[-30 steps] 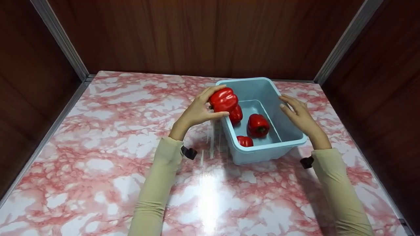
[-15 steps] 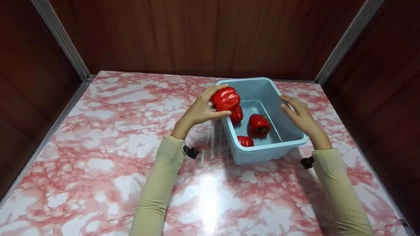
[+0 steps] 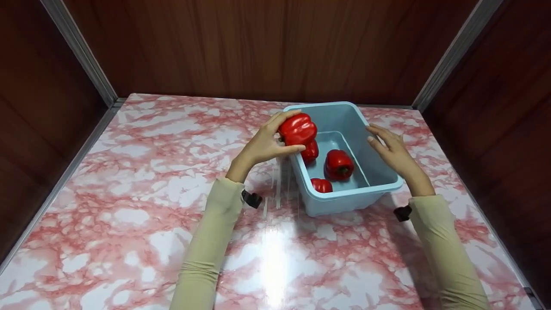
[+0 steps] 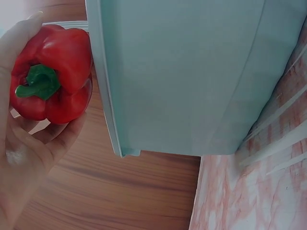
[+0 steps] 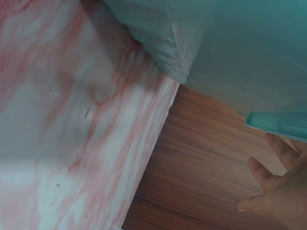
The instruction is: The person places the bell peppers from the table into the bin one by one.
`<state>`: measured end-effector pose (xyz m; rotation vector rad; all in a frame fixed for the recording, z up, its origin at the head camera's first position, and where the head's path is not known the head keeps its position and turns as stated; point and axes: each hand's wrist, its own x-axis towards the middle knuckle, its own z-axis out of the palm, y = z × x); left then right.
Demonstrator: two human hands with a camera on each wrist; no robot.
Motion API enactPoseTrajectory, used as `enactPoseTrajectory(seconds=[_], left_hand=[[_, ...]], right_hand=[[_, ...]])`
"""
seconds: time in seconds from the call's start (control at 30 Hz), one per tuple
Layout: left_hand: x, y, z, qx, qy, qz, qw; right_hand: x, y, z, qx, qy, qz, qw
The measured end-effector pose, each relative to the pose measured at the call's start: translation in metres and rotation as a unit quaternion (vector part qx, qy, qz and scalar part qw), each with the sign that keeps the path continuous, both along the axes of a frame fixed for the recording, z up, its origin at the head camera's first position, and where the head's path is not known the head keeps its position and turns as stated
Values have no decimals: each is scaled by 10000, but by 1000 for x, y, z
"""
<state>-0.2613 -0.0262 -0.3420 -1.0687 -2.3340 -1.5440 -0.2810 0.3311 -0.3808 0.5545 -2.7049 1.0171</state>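
Note:
My left hand (image 3: 262, 144) grips a red bell pepper (image 3: 297, 128) above the left rim of a light blue plastic bin (image 3: 344, 202). In the left wrist view the pepper (image 4: 50, 74) shows its green stem, held between fingers and thumb beside the bin wall (image 4: 192, 76). Three more red peppers lie inside the bin: one (image 3: 338, 164) in the middle, one (image 3: 310, 150) at the left wall, one (image 3: 321, 185) near the front. My right hand (image 3: 389, 148) rests open against the bin's right rim, fingers straight; in the right wrist view its fingers (image 5: 276, 191) sit just under the rim (image 5: 278, 122).
The bin stands on a pink and white marble-patterned tabletop (image 3: 150, 181). Dark wooden walls (image 3: 258, 43) close the back and both sides, with metal corner strips (image 3: 79, 51).
My left hand has carried the pepper slightly rightward, further over the bin's left rim. The right hand and the bin stay where they were.

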Motion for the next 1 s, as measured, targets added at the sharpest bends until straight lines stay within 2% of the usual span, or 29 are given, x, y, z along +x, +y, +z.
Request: enactPoseTrajectory(seconds=[0.7, 1.0], left_hand=[[-2, 6, 3, -6, 209, -69, 9998], [-3, 8, 2, -71, 57, -100, 9999]], right_hand=[[0, -1, 3, 4, -225, -21, 9997], [1, -2, 3, -22, -264, -42, 9996]])
